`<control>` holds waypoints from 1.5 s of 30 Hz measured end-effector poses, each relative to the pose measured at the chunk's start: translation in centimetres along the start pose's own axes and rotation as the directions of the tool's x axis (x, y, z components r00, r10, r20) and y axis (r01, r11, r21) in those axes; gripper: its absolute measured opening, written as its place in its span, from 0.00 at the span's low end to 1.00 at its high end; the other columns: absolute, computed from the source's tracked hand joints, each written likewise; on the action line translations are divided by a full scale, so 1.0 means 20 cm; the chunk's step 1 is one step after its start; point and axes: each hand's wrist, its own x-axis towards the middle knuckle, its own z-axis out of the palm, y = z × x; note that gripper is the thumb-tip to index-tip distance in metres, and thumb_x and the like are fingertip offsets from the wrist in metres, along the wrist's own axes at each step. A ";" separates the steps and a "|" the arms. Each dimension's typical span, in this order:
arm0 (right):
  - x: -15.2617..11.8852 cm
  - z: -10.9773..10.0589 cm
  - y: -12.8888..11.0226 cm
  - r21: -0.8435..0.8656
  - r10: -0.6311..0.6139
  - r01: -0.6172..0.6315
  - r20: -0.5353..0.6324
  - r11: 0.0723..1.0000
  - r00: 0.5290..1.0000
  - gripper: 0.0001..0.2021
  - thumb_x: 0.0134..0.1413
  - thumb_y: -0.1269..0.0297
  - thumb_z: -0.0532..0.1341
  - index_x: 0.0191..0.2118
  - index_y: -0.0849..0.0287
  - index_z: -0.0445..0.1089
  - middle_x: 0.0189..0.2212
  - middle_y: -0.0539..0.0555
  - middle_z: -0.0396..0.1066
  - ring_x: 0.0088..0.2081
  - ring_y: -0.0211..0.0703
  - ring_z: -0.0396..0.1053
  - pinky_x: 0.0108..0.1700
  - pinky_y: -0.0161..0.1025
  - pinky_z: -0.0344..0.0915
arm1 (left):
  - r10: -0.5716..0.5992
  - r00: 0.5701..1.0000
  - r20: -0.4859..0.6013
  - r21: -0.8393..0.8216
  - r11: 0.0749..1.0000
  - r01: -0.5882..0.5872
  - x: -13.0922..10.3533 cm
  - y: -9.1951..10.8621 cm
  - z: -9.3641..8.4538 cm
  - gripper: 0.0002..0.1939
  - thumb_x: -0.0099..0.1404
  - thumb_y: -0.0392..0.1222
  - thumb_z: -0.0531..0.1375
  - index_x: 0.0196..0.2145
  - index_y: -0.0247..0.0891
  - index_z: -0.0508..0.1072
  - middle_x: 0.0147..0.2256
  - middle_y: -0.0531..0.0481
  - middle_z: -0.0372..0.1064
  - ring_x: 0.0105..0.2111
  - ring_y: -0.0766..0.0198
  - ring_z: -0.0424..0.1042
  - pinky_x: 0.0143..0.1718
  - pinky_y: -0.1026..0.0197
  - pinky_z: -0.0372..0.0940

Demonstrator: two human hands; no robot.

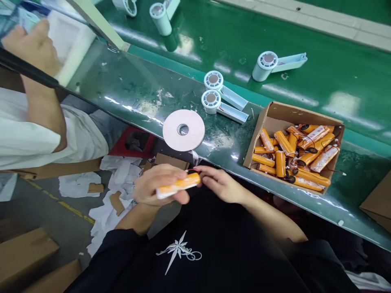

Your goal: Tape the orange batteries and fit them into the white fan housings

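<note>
My left hand (152,185) is closed around an orange battery pack (186,182) with whitish film or tape along its side. At the pack's right end, my right hand (221,183) pinches its thin red wire (192,170); the exact fingertip contact is partly hidden. Both hands are in front of my dark shirt, just off the bench edge. A roll of pale tape (171,132) lies on the bench beyond them. To the right, a cardboard box (339,140) holds several more orange battery packs (284,143) with wires.
Two light-blue fan housings (210,101) lie beyond the tape roll. Others, including one housing (264,67), rest on the green conveyor belt (214,44). At left, a co-worker's hand (36,49) is over a white tray (71,44). Paper scraps (106,211) and cartons (27,252) are on the floor.
</note>
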 end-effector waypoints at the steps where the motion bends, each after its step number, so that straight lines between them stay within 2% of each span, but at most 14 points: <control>1: 0.01 0.04 0.01 -0.133 -0.057 0.058 0.013 0.989 0.998 0.16 0.73 0.61 0.57 0.56 0.59 0.76 0.40 0.57 0.80 0.45 0.46 0.77 0.56 0.47 0.73 | -0.097 0.986 -0.138 -0.021 0.995 0.095 -0.01 0.00 -0.03 0.21 0.62 0.56 0.74 0.46 0.43 0.77 0.37 0.53 0.81 0.32 0.64 0.82 0.34 0.63 0.79; 4: 0.03 0.10 0.00 -0.446 -0.224 0.204 0.009 0.871 0.975 0.09 0.73 0.63 0.61 0.49 0.56 0.79 0.38 0.57 0.82 0.44 0.47 0.79 0.61 0.50 0.70 | -0.422 0.845 -0.329 -0.215 0.905 0.368 -0.03 0.00 -0.05 0.25 0.58 0.61 0.75 0.41 0.41 0.75 0.33 0.53 0.79 0.31 0.64 0.81 0.34 0.63 0.78; 9: 0.01 0.04 -0.09 -0.379 -0.357 0.281 -0.147 0.882 0.922 0.37 0.66 0.56 0.69 0.75 0.52 0.56 0.59 0.63 0.74 0.59 0.52 0.73 0.60 0.51 0.73 | -0.686 0.718 -0.119 -0.545 0.650 0.530 -0.07 0.01 0.08 0.28 0.52 0.60 0.78 0.33 0.37 0.71 0.32 0.52 0.78 0.27 0.67 0.77 0.28 0.67 0.74; 11: 0.01 0.00 -0.13 -0.341 -0.361 0.291 -0.162 0.894 0.919 0.39 0.62 0.51 0.72 0.73 0.51 0.60 0.60 0.64 0.72 0.59 0.54 0.72 0.60 0.52 0.73 | -0.692 0.722 0.000 -0.595 0.580 0.556 -0.09 0.02 0.15 0.28 0.53 0.58 0.78 0.33 0.36 0.71 0.31 0.51 0.78 0.27 0.67 0.77 0.28 0.68 0.74; 13: 0.01 -0.04 -0.15 -0.318 -0.385 0.308 -0.215 0.897 0.898 0.26 0.63 0.53 0.71 0.64 0.53 0.73 0.53 0.61 0.77 0.52 0.50 0.77 0.54 0.47 0.77 | -0.663 0.745 0.067 -0.591 0.575 0.565 -0.09 0.03 0.20 0.26 0.53 0.57 0.79 0.33 0.36 0.73 0.31 0.49 0.78 0.29 0.65 0.79 0.31 0.66 0.75; 18: -0.05 -0.10 -0.16 -0.395 -0.514 0.365 -0.396 0.843 0.761 0.06 0.63 0.61 0.72 0.43 0.55 0.83 0.35 0.55 0.81 0.34 0.43 0.80 0.36 0.37 0.79 | -0.445 0.877 0.181 -0.333 0.812 0.480 -0.02 0.03 0.19 0.20 0.60 0.53 0.76 0.41 0.36 0.81 0.36 0.44 0.79 0.35 0.60 0.80 0.37 0.63 0.77; 22: -0.10 -0.10 -0.19 -0.476 -0.597 0.402 -0.385 0.782 0.704 0.05 0.64 0.66 0.71 0.45 0.57 0.82 0.35 0.56 0.82 0.33 0.42 0.79 0.35 0.36 0.77 | -0.267 0.880 0.392 -0.060 0.948 0.314 0.06 0.05 0.14 0.12 0.72 0.45 0.67 0.49 0.39 0.82 0.40 0.44 0.79 0.37 0.61 0.80 0.39 0.64 0.78; 24: -0.10 -0.09 -0.20 -0.441 -0.587 0.409 -0.423 0.799 0.690 0.07 0.66 0.63 0.69 0.47 0.56 0.81 0.35 0.56 0.82 0.35 0.43 0.79 0.38 0.37 0.78 | -0.183 0.917 0.354 -0.046 0.976 0.212 0.08 0.06 0.15 0.11 0.73 0.42 0.65 0.50 0.39 0.81 0.40 0.45 0.79 0.38 0.61 0.81 0.40 0.64 0.78; 29: -0.08 -0.13 -0.24 -0.257 -0.473 0.399 -0.412 0.880 0.779 0.27 0.58 0.45 0.73 0.59 0.51 0.78 0.51 0.60 0.81 0.52 0.51 0.79 0.54 0.47 0.77 | -0.064 0.965 0.254 -0.084 0.993 0.088 0.09 0.09 0.28 0.12 0.71 0.39 0.67 0.51 0.42 0.80 0.41 0.48 0.81 0.37 0.63 0.82 0.40 0.65 0.79; 33: -0.20 -0.21 -0.27 -0.190 -0.401 0.359 -0.567 0.914 0.720 0.17 0.62 0.54 0.72 0.54 0.48 0.82 0.47 0.57 0.83 0.50 0.53 0.81 0.56 0.50 0.77 | -0.021 0.956 0.293 0.041 0.999 0.009 0.16 -0.06 0.24 0.31 0.67 0.53 0.70 0.64 0.43 0.71 0.48 0.44 0.81 0.45 0.57 0.83 0.50 0.58 0.79; 36: -0.35 -0.28 -0.26 -0.106 -0.283 0.304 -0.725 0.947 0.628 0.16 0.56 0.55 0.76 0.50 0.49 0.83 0.42 0.55 0.85 0.43 0.56 0.84 0.45 0.52 0.83 | -0.172 0.861 0.478 0.341 0.940 -0.001 0.23 -0.29 0.05 0.36 0.65 0.60 0.70 0.65 0.41 0.72 0.58 0.41 0.76 0.61 0.46 0.73 0.68 0.43 0.68; 40: -0.45 -0.34 -0.28 -0.082 -0.178 0.180 -0.759 0.980 0.627 0.19 0.54 0.62 0.77 0.52 0.50 0.82 0.40 0.54 0.85 0.39 0.56 0.85 0.41 0.47 0.85 | -0.469 0.551 0.691 0.582 0.812 -0.039 0.27 -0.50 -0.18 0.42 0.64 0.61 0.70 0.69 0.39 0.67 0.70 0.41 0.62 0.74 0.39 0.50 0.75 0.37 0.53; 42: -0.43 -0.35 -0.31 -0.101 -0.192 0.174 -0.726 0.980 0.661 0.18 0.55 0.63 0.77 0.52 0.50 0.82 0.41 0.54 0.85 0.38 0.55 0.85 0.40 0.46 0.86 | -0.500 0.530 0.684 0.627 0.775 -0.078 0.24 -0.52 -0.23 0.44 0.64 0.60 0.70 0.70 0.38 0.64 0.73 0.40 0.54 0.75 0.38 0.46 0.75 0.36 0.52; 45: -0.37 -0.36 -0.35 -0.122 -0.221 0.194 -0.721 0.973 0.656 0.16 0.58 0.61 0.76 0.51 0.50 0.81 0.42 0.54 0.85 0.39 0.55 0.85 0.41 0.48 0.86 | -0.492 0.590 0.640 0.688 0.710 -0.153 0.17 -0.46 -0.24 0.37 0.69 0.55 0.66 0.69 0.37 0.64 0.73 0.37 0.55 0.73 0.36 0.51 0.73 0.31 0.53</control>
